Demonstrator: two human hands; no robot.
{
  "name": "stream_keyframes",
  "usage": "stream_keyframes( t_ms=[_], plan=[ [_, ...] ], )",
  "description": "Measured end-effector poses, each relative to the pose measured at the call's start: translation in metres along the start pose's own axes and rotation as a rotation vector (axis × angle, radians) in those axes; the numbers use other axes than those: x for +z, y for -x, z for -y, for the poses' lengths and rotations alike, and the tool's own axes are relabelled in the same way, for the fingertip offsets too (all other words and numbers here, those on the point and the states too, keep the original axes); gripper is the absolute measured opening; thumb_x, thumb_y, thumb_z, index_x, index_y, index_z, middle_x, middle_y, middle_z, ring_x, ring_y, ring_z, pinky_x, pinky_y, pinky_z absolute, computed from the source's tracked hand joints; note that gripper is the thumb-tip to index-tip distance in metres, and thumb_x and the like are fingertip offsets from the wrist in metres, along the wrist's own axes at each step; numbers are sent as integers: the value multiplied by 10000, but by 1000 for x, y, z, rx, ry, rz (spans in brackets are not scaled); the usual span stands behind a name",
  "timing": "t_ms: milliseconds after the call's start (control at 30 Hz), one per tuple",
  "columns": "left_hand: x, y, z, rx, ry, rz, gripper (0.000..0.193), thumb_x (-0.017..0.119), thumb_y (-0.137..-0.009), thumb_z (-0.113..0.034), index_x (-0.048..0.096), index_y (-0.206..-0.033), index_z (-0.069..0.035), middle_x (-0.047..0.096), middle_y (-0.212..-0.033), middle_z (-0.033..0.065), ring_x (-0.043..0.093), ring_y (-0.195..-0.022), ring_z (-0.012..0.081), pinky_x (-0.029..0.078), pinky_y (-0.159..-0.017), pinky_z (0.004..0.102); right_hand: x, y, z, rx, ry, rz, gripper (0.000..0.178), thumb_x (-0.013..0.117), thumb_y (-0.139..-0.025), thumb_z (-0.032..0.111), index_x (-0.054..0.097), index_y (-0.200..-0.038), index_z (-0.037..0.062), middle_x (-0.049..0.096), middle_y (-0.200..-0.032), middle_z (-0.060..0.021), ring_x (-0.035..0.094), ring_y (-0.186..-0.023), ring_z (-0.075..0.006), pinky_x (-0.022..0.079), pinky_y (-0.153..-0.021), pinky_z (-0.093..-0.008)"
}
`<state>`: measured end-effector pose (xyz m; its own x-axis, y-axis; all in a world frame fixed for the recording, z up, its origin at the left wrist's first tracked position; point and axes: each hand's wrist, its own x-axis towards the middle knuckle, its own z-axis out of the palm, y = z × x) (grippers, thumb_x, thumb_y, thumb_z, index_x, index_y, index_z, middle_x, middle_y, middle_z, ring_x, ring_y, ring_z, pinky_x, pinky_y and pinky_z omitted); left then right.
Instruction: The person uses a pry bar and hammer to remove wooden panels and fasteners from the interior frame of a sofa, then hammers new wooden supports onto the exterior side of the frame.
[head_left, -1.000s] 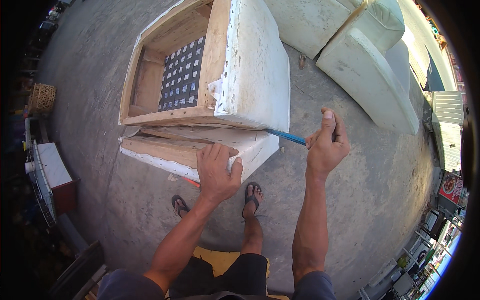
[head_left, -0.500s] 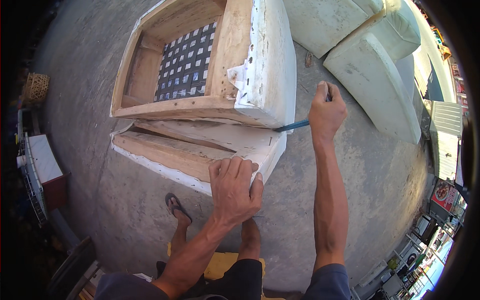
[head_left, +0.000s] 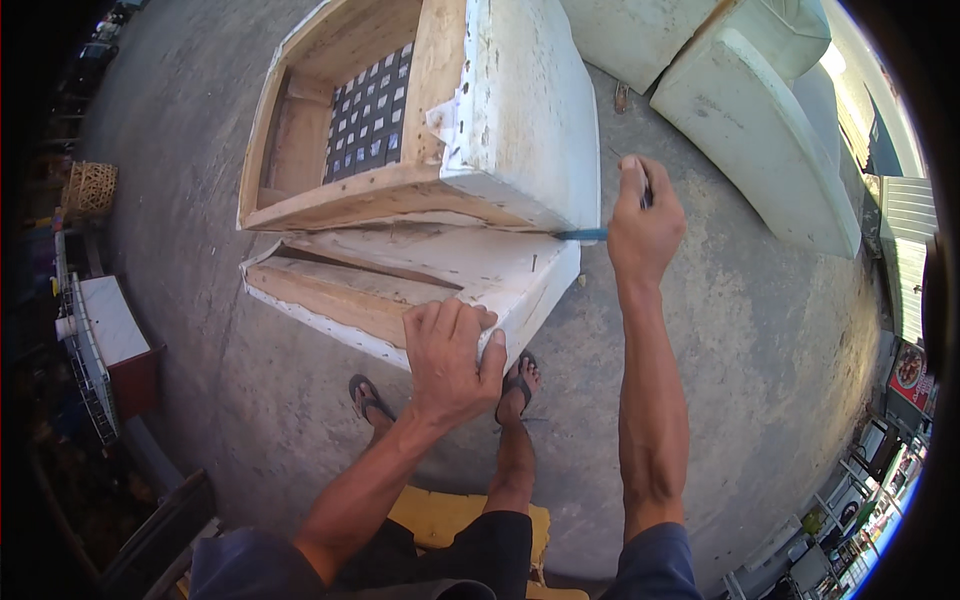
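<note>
Where visible, blue tool (head_left: 583, 235) crosswise, leftward

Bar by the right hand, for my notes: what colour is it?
The bar is blue, best seen in the head view.

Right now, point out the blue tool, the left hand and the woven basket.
Blue tool (head_left: 584, 235): head view, exposed length.
Left hand (head_left: 446, 360): head view, back of hand.
Woven basket (head_left: 90, 188): head view, its side.
</note>
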<state>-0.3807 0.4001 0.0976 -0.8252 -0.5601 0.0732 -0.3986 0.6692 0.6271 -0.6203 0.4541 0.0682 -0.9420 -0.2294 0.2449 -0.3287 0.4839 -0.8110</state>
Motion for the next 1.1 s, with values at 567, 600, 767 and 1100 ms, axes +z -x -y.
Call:
stream_keyframes(
  t_ms=[567,600,767,1100],
  plan=[
    [7,2,-11,23,47,-17,228,660,-832,-140,611,-1031,-40,605,-978,113,550,-934,292,336,-939,456,13,-33,-27,83,115,35,263,610,-997,209,741,-1020,-18,742,-852,-203,736,-790,-279,544,-767,-366],
    [9,-2,-5,27,49,-10,235,663,-830,-143,616,-1037,-42,608,-984,112,554,-943,292,337,-940,451,1,-17,-45,34,71,30,278,603,-1000,223,739,-1025,-18,739,-855,-201,731,-793,-280,539,-762,-372],
    [43,12,-6,54,28,-156,277,678,-827,-167,654,-1086,-71,650,-1086,95,602,-1025,284,373,-941,442,44,-59,-41,185,131,-94,257,617,-999,204,742,-1044,-17,754,-902,-148,726,-840,-240,536,-792,-357],
    [84,55,9,50,-55,-222,308,649,-903,-232,635,-1180,-97,637,-1148,81,584,-1132,251,384,-1028,475,81,-86,-52,109,215,-51,278,618,-986,231,744,-1049,-9,765,-915,-161,741,-862,-292,549,-809,-402]
  ],
)
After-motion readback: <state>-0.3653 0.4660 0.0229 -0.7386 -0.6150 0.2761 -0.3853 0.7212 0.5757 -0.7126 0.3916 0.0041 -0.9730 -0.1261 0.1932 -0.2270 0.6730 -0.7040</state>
